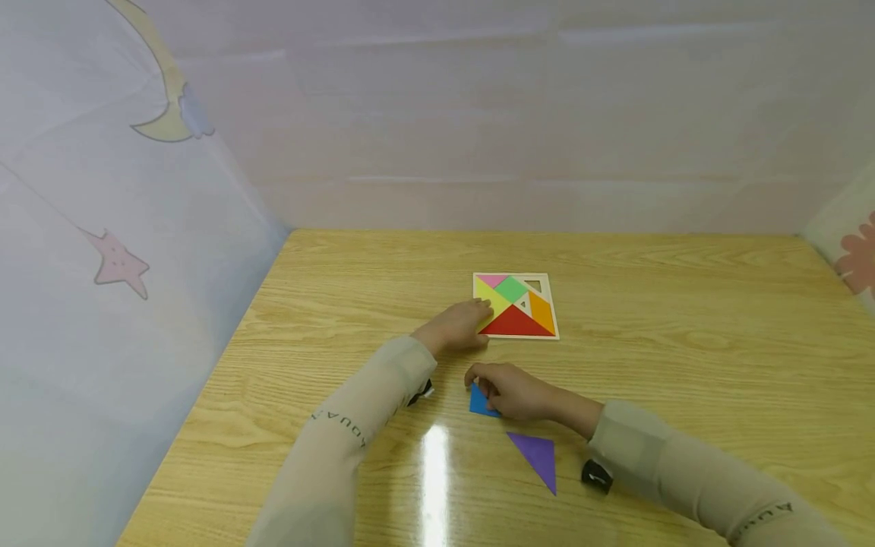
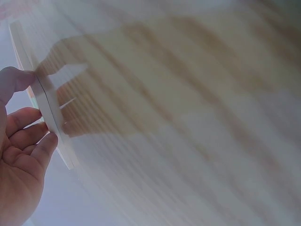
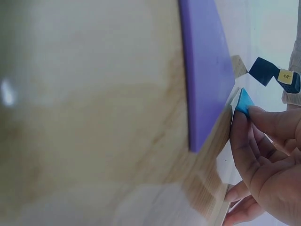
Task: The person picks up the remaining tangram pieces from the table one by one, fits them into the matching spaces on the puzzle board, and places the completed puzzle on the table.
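Observation:
A square tangram board (image 1: pixel 516 337) lies on the table with yellow, pink, green, orange and red pieces in it. My left hand (image 1: pixel 461 325) rests at its left side, the fingers over the yellow piece (image 1: pixel 502 301) and the thumb by the front corner. In the left wrist view, the fingertips touch the board's edge (image 2: pixel 44 101). Nearer to me, my right hand (image 1: pixel 516 389) pinches a blue tangram piece (image 1: pixel 481 403) between thumb and finger; part of it is hidden. A purple triangle (image 1: pixel 538 456) lies in front of the right hand.
Pale unfilled areas show in the board's upper right corner and by the orange piece. The wooden table (image 1: pixel 683 342) reaches back to a pale cloth backdrop (image 1: pixel 513 137). Black wrist devices (image 1: pixel 597 476) hang under both sleeves.

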`<act>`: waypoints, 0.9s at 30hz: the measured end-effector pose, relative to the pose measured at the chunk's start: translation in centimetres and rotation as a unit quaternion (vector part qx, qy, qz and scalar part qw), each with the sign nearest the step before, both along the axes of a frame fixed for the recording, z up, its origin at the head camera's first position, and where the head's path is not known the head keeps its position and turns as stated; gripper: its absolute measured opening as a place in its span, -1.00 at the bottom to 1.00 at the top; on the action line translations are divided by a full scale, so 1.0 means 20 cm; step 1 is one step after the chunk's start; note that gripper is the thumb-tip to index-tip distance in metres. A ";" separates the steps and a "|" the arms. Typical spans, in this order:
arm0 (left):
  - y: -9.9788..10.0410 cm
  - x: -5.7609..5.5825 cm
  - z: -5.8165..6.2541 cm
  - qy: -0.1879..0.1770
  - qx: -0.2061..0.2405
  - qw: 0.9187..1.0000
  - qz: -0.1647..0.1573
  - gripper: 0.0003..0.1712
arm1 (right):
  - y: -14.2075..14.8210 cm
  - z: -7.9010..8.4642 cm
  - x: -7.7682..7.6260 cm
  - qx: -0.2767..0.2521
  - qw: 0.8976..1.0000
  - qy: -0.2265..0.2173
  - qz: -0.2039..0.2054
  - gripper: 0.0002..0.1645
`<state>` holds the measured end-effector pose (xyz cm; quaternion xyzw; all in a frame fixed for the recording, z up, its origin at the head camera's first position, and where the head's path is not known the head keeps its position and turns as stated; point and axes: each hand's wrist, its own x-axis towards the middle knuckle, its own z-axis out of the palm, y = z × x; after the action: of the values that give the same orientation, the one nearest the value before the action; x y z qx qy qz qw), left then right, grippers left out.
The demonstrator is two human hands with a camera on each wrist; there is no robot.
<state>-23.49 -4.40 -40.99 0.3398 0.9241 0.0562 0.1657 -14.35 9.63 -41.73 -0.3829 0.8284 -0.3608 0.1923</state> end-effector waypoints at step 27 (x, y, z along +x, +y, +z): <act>0.00 -0.01 0.00 -0.012 -0.003 1.000 0.008 -0.40 | 0.13 0.01 -0.03 -0.023 0.996 -0.035 -0.079 -0.59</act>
<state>-23.63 -4.31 -40.90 0.3315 0.9248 0.0584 0.1773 -15.03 12.18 -41.51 -0.3072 0.8404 -0.4070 0.1835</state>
